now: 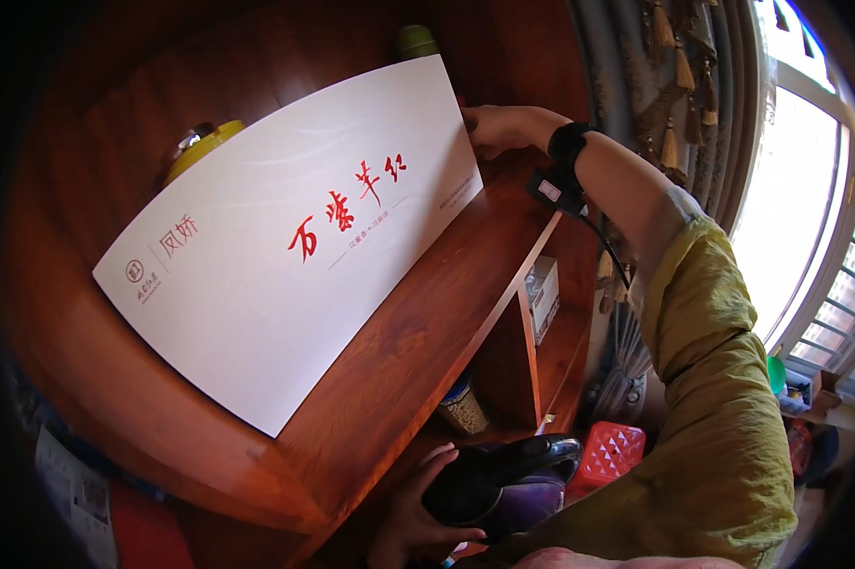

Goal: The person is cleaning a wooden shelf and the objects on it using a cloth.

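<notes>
A large white box [285,249] with red and dark writing stands tilted in view on a reddish wooden shelf [413,306]. At its right edge is my right hand [496,131], its fingertips partly hidden, so whether they grip the box is unclear. A black band circles that wrist, with a small dark cabled device [554,190] hanging from it. Lower down, the fingers and thumb of my left hand [415,508] spread around the side of a black and purple appliance [502,484] with a handle, apparently a kettle. Its lower part is hidden.
Behind the box show a yellow object [203,151] with a shiny top and a green cylinder [417,43]. Below the shelf are a jar of pale grains [464,411] and a small carton [543,299]. A red plastic stool [612,454] and tasselled curtains [673,107] lie rightward.
</notes>
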Demonstrator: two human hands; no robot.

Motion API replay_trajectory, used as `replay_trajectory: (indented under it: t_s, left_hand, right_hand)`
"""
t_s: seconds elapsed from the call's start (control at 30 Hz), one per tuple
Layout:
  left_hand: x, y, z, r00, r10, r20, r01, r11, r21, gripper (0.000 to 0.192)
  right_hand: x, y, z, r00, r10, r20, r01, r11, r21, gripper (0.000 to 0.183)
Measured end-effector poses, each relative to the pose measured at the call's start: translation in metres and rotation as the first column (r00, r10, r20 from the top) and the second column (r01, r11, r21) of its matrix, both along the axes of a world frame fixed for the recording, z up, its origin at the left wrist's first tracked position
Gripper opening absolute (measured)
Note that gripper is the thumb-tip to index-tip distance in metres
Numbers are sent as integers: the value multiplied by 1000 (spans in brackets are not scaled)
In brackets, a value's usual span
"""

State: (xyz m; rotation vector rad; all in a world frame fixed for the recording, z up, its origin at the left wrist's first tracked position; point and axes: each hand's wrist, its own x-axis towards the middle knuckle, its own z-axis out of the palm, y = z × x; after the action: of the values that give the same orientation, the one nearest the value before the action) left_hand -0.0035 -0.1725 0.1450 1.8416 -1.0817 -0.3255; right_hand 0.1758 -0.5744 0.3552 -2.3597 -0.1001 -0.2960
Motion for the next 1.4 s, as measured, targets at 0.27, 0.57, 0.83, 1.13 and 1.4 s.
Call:
replay_trajectory:
  t_s: [0.27, 0.57, 0.83, 1.13, 1.4]
  left_hand:
    - [5, -5, -4, 998, -48, -50, 48, 999, -14, 96]
    - [3, -21, -14, 993, -106, -45, 103, 993, -60, 96]
    - [13, -42, -21, 986, -160, -50, 137, 943, -302, 99]
    - [-1, -93, 30, 920, -380, 96, 391, 879, -274, 105]
    - [-13, -80, 31, 952, -190, 239, 289, 810, -510, 104]
  right_hand:
    - [-19, 8, 17, 981, -191, -43, 190, 981, -27, 66]
    - [-72, -8, -6, 962, -228, 151, 206, 967, 148, 58]
    - [-282, 11, -151, 885, 466, 29, -463, 869, 173, 58]
    - [-362, 60, -242, 969, 157, 192, -247, 674, 696, 56]
    - [-372, 17, -135, 683, -460, 568, -76, 728, 681, 18]
